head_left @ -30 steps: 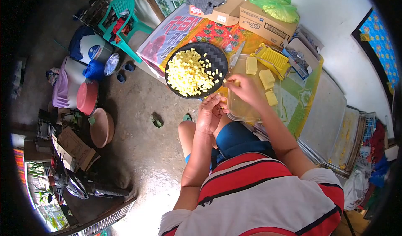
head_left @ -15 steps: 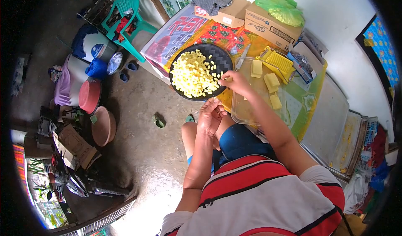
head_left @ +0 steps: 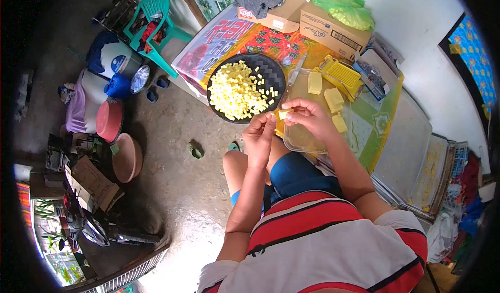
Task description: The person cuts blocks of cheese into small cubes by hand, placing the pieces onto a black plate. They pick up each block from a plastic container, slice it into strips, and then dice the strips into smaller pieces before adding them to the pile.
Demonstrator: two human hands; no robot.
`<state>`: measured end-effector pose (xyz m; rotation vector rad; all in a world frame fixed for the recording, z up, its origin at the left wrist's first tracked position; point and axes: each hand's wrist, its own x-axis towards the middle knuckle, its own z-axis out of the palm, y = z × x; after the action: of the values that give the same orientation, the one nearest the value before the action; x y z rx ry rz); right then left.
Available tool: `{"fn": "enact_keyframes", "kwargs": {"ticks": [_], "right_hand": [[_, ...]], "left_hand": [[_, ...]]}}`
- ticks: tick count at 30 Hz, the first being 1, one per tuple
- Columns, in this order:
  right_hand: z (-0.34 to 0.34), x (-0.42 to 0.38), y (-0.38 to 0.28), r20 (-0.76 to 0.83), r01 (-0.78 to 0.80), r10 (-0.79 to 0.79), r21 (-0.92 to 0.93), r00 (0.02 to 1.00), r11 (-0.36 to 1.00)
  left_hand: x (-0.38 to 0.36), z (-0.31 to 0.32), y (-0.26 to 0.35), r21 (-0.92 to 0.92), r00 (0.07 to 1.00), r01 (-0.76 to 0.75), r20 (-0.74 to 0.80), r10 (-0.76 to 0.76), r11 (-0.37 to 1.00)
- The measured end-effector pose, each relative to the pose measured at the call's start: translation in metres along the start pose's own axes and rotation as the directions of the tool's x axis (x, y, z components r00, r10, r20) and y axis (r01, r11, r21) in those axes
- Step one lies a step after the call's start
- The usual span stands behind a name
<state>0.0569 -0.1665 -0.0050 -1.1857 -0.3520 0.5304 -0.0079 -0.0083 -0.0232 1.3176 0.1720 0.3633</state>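
Right hand [head_left: 311,119]: yellow chunk [head_left: 284,114] pinched in fingertips. Left hand [head_left: 259,137]: fingers drawn together just beside it, can't tell if loaded. Next out: black tray [head_left: 274,73] with heaped yellow cubes [head_left: 237,92]; clear tray [head_left: 304,141] with larger yellow blocks [head_left: 333,100].

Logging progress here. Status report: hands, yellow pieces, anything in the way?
Right hand holds yellow block. Left hand close by, grip unclear. Pieces heaped on black tray. Knife beside tray, hands unobstructed.
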Motion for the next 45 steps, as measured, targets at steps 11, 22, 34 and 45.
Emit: {"fn": "enact_keyframes", "kwargs": {"ticks": [11, 22, 34, 45], "right_hand": [[0.003, -0.011, 0.001, -0.005, 0.054, -0.053, 0.039, 0.999, 0.998], [0.009, -0.021, 0.005, -0.098, 0.233, -0.241, -0.087, 0.966, 0.969], [0.000, -0.027, -0.003, -0.125, 0.062, -0.059, 0.019, 0.990, 0.998], [-0.005, -0.026, 0.009, -0.200, 0.045, -0.076, -0.156, 0.977, 0.987]], "left_hand": [[-0.008, 0.005, 0.014, -0.059, 0.999, 0.051, 0.016, -0.050, 0.997], [-0.009, 0.019, 0.003, -0.034, 0.997, 0.057, 0.059, -0.055, 0.998], [-0.007, 0.023, 0.002, -0.316, 0.974, 0.223, 0.105, -0.199, 0.922], [-0.012, 0.035, -0.001, -0.105, 0.994, 0.085, 0.074, -0.078, 0.991]]}}
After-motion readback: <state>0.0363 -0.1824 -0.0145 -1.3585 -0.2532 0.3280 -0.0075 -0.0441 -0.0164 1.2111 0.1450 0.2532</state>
